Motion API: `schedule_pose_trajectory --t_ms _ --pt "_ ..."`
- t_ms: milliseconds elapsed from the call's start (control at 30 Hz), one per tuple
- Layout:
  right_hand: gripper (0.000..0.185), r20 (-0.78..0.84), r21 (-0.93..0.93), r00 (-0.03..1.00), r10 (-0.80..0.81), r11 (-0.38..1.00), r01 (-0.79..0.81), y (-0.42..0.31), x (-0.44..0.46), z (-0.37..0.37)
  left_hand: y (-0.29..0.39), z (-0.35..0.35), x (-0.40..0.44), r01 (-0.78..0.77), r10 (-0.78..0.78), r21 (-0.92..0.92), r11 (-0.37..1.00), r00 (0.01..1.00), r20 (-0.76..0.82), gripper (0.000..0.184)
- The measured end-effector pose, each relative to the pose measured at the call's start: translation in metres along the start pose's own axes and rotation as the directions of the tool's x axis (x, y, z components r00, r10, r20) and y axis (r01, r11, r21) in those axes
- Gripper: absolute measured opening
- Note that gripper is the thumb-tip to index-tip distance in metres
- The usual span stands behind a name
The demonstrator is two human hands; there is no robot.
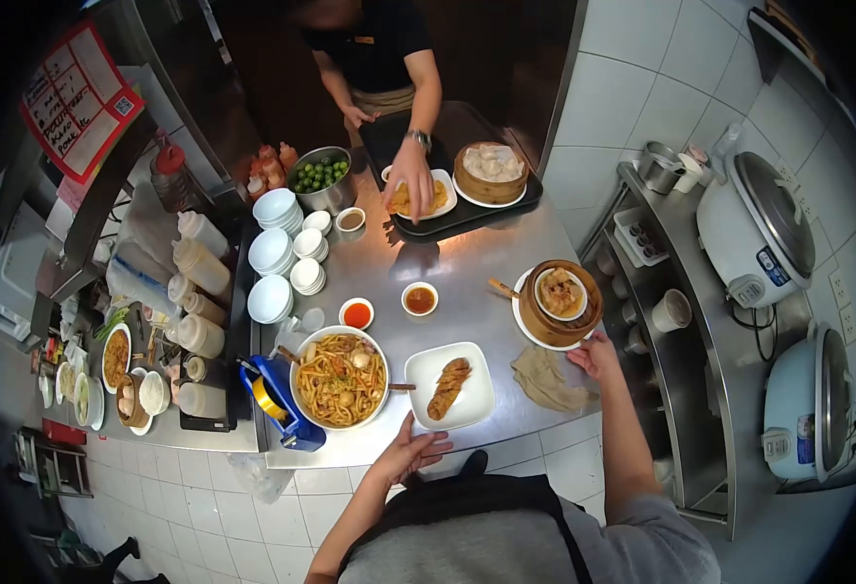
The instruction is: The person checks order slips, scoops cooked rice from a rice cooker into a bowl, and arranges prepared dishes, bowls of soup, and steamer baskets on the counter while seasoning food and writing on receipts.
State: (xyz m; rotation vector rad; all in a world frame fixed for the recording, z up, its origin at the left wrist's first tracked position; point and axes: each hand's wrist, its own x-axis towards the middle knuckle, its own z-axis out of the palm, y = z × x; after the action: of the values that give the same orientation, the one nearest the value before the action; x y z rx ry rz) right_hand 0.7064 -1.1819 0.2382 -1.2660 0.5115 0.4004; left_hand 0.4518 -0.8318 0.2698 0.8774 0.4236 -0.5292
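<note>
My left hand (411,454) is open at the counter's front edge, its fingers stretched out just below a square white plate (482,414). On that plate lies a browned, ridged piece of food (448,388). My right hand (596,356) is closed on the rim of a round white plate (529,329). That plate carries a bamboo steamer (592,310) with a small bowl of food (560,294) inside. A crumpled beige cloth (548,380) lies beside my right hand. Left of the square plate stands a large bowl of noodles (340,380).
Across the steel counter (486,273), another person's hand (411,177) reaches over a plate of fried food (440,200) on a black tray (506,216). Sauce cups (418,299), stacked white bowls (270,299), a blue tape dispenser (292,414) and a steel pot of limes (329,198) also stand there.
</note>
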Motion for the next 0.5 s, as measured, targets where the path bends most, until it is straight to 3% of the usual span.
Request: schedule_pose_trajectory --t_ms 167,433,500 --pt "0.033 -0.156 -0.043 0.985 -0.070 0.997 0.064 -0.001 0.034 0.020 -0.002 -0.009 0.020 -0.045 0.050 -0.108 0.993 0.997 0.051 0.066" --pt "0.020 -0.077 -0.039 0.990 -0.121 0.992 0.118 -0.023 0.074 0.050 -0.002 -0.004 0.019 -0.088 0.091 -0.144 0.986 0.996 0.011 0.063" --pt "0.021 -0.050 -0.259 0.992 -0.117 0.961 0.101 -0.018 0.065 0.048 0.001 -0.002 0.012 -0.103 0.101 -0.145 0.984 0.995 -0.024 0.063"
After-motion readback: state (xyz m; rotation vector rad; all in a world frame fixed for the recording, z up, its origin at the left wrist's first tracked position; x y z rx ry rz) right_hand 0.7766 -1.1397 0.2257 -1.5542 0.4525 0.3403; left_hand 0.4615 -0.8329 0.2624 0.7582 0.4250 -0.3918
